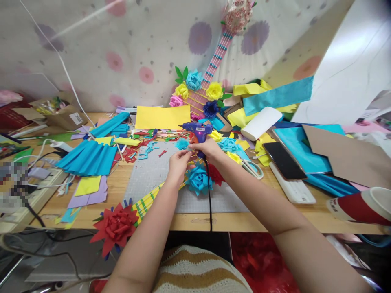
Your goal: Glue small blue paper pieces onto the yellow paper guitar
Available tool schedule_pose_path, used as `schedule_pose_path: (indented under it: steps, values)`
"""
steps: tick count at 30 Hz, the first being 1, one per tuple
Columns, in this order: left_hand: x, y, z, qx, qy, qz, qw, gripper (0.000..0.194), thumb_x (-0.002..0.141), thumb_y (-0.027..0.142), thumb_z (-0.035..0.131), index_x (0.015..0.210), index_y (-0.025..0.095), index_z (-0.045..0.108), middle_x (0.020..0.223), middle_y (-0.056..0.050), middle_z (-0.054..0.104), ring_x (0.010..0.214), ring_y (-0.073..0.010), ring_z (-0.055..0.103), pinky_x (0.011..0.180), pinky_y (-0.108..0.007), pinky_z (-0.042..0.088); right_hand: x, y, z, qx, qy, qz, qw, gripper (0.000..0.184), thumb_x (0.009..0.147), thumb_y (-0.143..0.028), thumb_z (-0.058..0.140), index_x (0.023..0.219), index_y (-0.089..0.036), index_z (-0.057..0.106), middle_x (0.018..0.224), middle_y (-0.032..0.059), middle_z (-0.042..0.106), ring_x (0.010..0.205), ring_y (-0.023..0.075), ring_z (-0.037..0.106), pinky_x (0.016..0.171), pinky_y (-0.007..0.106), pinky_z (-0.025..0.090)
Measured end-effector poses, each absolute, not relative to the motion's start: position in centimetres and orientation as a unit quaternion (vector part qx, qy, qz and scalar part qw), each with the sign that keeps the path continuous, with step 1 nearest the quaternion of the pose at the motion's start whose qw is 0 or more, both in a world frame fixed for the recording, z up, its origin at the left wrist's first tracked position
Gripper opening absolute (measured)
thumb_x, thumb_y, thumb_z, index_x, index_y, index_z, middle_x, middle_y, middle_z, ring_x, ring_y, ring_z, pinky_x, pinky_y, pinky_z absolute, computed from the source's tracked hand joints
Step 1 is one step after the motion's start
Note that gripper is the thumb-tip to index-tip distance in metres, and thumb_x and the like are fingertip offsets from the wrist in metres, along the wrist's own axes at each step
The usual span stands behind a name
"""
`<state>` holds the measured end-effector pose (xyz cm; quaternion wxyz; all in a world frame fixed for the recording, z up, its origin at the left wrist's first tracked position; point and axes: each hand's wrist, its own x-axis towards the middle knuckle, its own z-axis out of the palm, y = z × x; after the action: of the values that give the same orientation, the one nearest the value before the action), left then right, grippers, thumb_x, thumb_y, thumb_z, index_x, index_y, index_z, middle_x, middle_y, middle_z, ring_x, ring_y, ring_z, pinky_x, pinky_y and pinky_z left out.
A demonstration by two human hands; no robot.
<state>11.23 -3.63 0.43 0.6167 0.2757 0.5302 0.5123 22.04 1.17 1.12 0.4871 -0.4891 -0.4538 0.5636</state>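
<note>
My right hand (210, 148) is wrapped round the handle of a blue hot glue gun (197, 129), its small light glowing and its nozzle pointing left. The fingertips of my left hand (179, 163) pinch a small light blue paper flower (182, 143) below the nozzle; my right thumb reaches close to it. Beneath both hands lies a yellow paper guitar neck (149, 202) with green stripes. A larger blue paper flower (198, 179) and a partly covered red flower (215, 175) sit at its upper end, and a red paper flower (115, 228) at its lower end.
A grey cutting mat (143, 175) lies under the work, with paper scraps on it. Scissors (255, 167), a phone (284, 159) and a paper cup (363, 205) are on the right. Blue pleated paper (88, 156) and a power strip (45, 195) are left. A pink flowered guitar (214, 61) leans behind.
</note>
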Motion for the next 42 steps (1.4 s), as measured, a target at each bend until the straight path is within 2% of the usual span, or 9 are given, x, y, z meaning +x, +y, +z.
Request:
schedule_pose_path:
  steps: [4, 7, 10, 13, 16, 19, 24, 31, 42]
  values:
    - [11.4, -3.6, 0.6, 0.251, 0.509, 0.555, 0.608, 0.004, 0.077, 0.014, 0.061, 0.081, 0.013, 0.06, 0.086, -0.007, 0.071, 0.073, -0.0151, 0.069, 0.043, -0.016, 0.045, 21.7, 1.0, 1.3, -0.49, -0.431, 0.571, 0.498, 0.044, 0.038, -0.023, 0.081, 0.073, -0.018, 0.055, 0.063, -0.0035, 0.061, 0.055, 0.0113, 0.056, 0.053, 0.026, 0.046]
    - [11.2, -3.4, 0.6, 0.234, 0.503, 0.58, 0.597, 0.005, 0.074, 0.013, 0.062, 0.078, 0.013, 0.059, 0.078, -0.004, 0.069, 0.066, -0.0121, 0.067, 0.043, -0.015, 0.045, 21.5, 0.9, 1.4, -0.501, -0.444, 0.55, 0.499, 0.043, 0.039, -0.026, 0.082, 0.071, -0.017, 0.055, 0.058, -0.0048, 0.058, 0.05, 0.0088, 0.052, 0.05, 0.024, 0.043]
    - [10.8, -3.3, 0.5, 0.227, 0.506, 0.586, 0.59, 0.008, 0.072, 0.013, 0.064, 0.076, 0.014, 0.058, 0.07, -0.001, 0.066, 0.06, -0.0102, 0.065, 0.044, -0.015, 0.045, 21.4, 0.8, 1.4, -0.506, -0.468, 0.537, 0.486, 0.042, 0.042, -0.031, 0.082, 0.069, -0.018, 0.054, 0.051, -0.0067, 0.052, 0.044, 0.0066, 0.045, 0.044, 0.022, 0.037]
    - [10.1, -3.2, 0.2, 0.229, 0.52, 0.576, 0.588, 0.009, 0.071, 0.013, 0.063, 0.074, 0.014, 0.055, 0.065, 0.001, 0.062, 0.056, -0.0096, 0.063, 0.043, -0.015, 0.046, 22.1, 0.9, 1.7, -0.522, -0.473, 0.526, 0.476, 0.043, 0.046, -0.035, 0.083, 0.072, -0.018, 0.053, 0.053, -0.0056, 0.054, 0.044, 0.0066, 0.044, 0.044, 0.022, 0.036]
    - [9.2, -3.3, -0.1, 0.238, 0.548, 0.557, 0.577, 0.01, 0.07, 0.013, 0.062, 0.072, 0.015, 0.052, 0.065, 0.002, 0.06, 0.055, -0.0105, 0.063, 0.042, -0.016, 0.046, 24.0, 1.1, 2.5, -0.548, -0.517, 0.51, 0.415, 0.042, 0.055, -0.043, 0.08, 0.077, -0.017, 0.056, 0.059, -0.0015, 0.059, 0.044, 0.0069, 0.045, 0.044, 0.023, 0.036]
    - [8.5, -3.2, -0.7, 0.254, 0.575, 0.549, 0.551, 0.012, 0.069, 0.012, 0.062, 0.069, 0.015, 0.051, 0.064, 0.002, 0.059, 0.055, -0.011, 0.064, 0.041, -0.017, 0.047, 26.5, 1.1, 3.9, -0.524, -0.642, 0.469, 0.305, 0.044, 0.068, -0.058, 0.068, 0.074, -0.015, 0.06, 0.055, -0.0008, 0.053, 0.046, 0.0077, 0.045, 0.044, 0.023, 0.034]
    - [8.3, -3.0, -1.9, 0.283, 0.582, 0.553, 0.524, 0.012, 0.07, 0.013, 0.063, 0.071, 0.014, 0.051, 0.064, 0.001, 0.061, 0.053, -0.0107, 0.064, 0.041, -0.017, 0.049, 28.7, 0.6, 6.0, -0.536, -0.739, 0.366, 0.181, 0.05, 0.069, -0.063, 0.064, 0.083, -0.015, 0.062, 0.059, -0.0004, 0.054, 0.05, 0.0093, 0.045, 0.048, 0.025, 0.034]
    - [8.6, -3.2, -2.2, 0.279, 0.566, 0.565, 0.531, 0.009, 0.073, 0.008, 0.06, 0.076, 0.013, 0.053, 0.061, -0.001, 0.065, 0.05, -0.0109, 0.063, 0.041, -0.019, 0.05, 28.2, 0.5, 5.5, -0.515, -0.792, 0.298, 0.134, 0.053, 0.067, -0.068, 0.058, 0.077, -0.016, 0.063, 0.069, 0.0038, 0.061, 0.065, 0.0164, 0.054, 0.06, 0.028, 0.039]
    - [8.5, -3.4, -1.6, 0.269, 0.568, 0.571, 0.529, 0.01, 0.067, 0.009, 0.063, 0.07, 0.014, 0.055, 0.058, 0.0, 0.065, 0.049, -0.0119, 0.063, 0.041, -0.019, 0.048, 27.7, 0.7, 5.3, -0.525, -0.812, 0.23, 0.106, 0.058, 0.069, -0.073, 0.05, 0.075, -0.018, 0.063, 0.068, 0.0038, 0.058, 0.066, 0.0171, 0.051, 0.06, 0.027, 0.036]
